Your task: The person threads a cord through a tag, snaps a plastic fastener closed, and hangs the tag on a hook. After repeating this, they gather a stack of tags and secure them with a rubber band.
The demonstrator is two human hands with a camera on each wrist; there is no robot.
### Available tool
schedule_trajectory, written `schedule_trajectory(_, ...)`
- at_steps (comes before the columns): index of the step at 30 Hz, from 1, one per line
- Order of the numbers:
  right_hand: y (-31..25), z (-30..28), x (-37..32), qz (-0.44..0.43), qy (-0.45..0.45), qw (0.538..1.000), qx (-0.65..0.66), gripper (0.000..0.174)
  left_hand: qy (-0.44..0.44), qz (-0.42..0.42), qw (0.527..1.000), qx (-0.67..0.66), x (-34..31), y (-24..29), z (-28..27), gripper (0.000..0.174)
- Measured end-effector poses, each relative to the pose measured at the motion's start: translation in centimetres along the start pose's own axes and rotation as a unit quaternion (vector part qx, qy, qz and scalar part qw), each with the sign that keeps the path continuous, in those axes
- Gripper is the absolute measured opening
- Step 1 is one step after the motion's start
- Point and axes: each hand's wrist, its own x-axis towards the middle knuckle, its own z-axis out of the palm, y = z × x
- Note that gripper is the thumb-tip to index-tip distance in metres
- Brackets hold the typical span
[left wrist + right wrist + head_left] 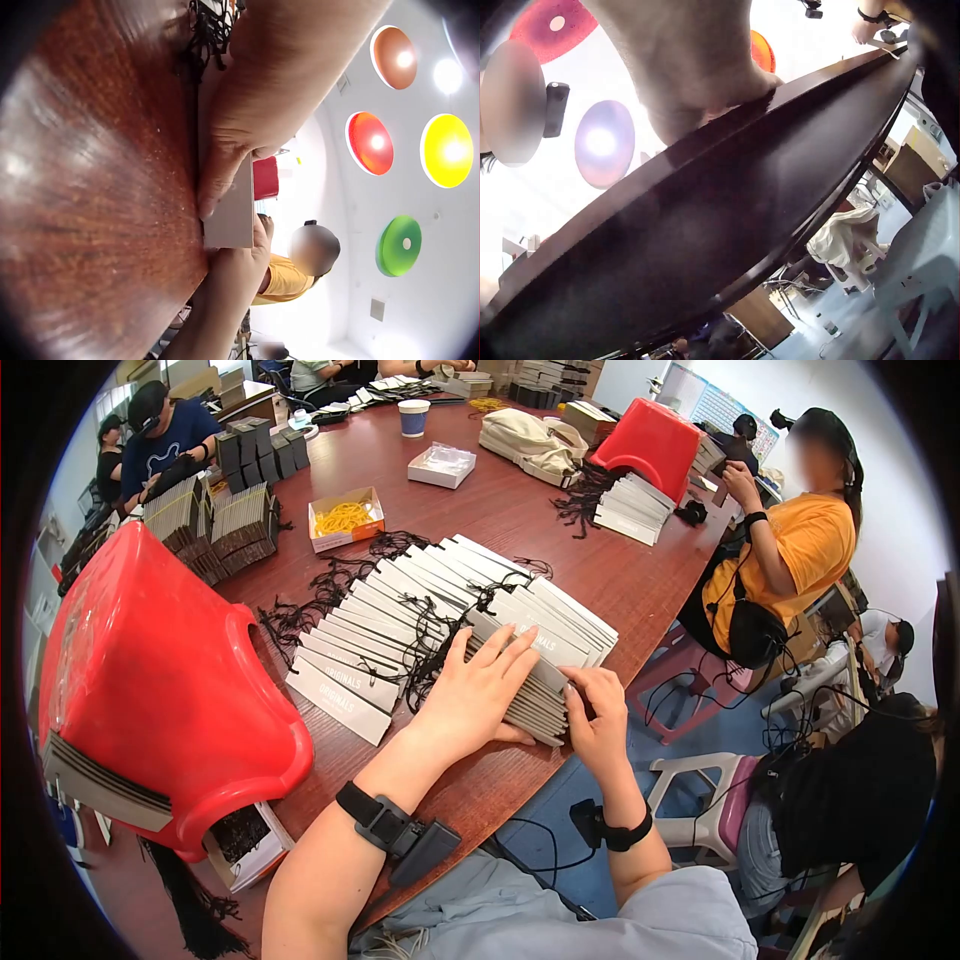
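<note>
A stack of grey-white hang tags (538,705) with black cords stands near the table's front edge. My left hand (468,695) grips it, fingers spread over the top and thumb at the near side. In the left wrist view, that thumb (219,176) presses along the face of the stack (231,217). At the right end of the stack is my right hand (598,715), its fingers curled and fingertips right at the tags' ends; whether they pinch any tag I cannot tell. Fanned rows of white hang tags (345,685) printed "ORIGINALS" lie beyond, their black cords tangled.
A red plastic stool (170,690) stands upside down at the left. Farther back are a box of yellow rubber bands (345,518), a white box (441,466), a paper cup (413,418) and a cream bag (530,445). A person in orange (810,545) sits at the right.
</note>
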Motion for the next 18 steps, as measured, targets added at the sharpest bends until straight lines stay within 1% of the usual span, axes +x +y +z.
schedule_trajectory(1,-0.5,-0.1,0.0,-0.023,0.014,0.999,-0.031,0.016,0.000,0.000,1.000,0.000,0.0,0.0,0.0,0.074)
schedule_trajectory(2,-0.5,-0.2,-0.1,-0.023,0.014,0.999,-0.031,0.016,-0.002,0.002,1.000,-0.005,0.1,0.1,0.0,0.077)
schedule_trajectory(4,-0.2,-0.6,-0.2,-0.020,-0.015,0.999,0.033,0.016,-0.004,0.003,1.000,-0.010,0.1,0.1,-0.1,0.080)
schedule_trajectory(6,0.8,-1.1,0.4,-0.031,0.017,0.998,0.061,0.018,-0.018,0.002,1.000,0.016,0.1,0.1,-0.2,0.080)
schedule_trajectory(7,1.0,-1.3,1.3,-0.061,0.043,0.997,0.000,0.020,-0.019,0.002,1.000,0.016,0.1,0.1,-0.2,0.080)
schedule_trajectory(8,1.5,-1.1,1.7,-0.059,0.057,0.994,-0.077,0.022,-0.025,0.003,1.000,0.017,0.1,0.2,-0.3,0.079)
schedule_trajectory(10,1.7,-0.9,2.2,-0.031,0.044,0.987,-0.151,0.023,-0.030,0.006,0.999,0.021,0.2,0.1,-0.3,0.078)
schedule_trajectory(13,1.7,-0.7,2.2,-0.032,0.033,0.982,-0.181,0.024,-0.024,0.000,1.000,0.016,0.1,0.0,-0.3,0.076)
schedule_trajectory(17,1.6,-0.9,2.2,-0.029,0.046,0.984,-0.167,0.025,-0.019,-0.002,1.000,-0.001,0.0,0.0,0.0,0.075)
schedule_trajectory(18,1.5,-0.9,2.1,-0.051,0.053,0.987,-0.144,0.024,-0.011,-0.006,1.000,-0.001,0.0,0.0,0.1,0.075)
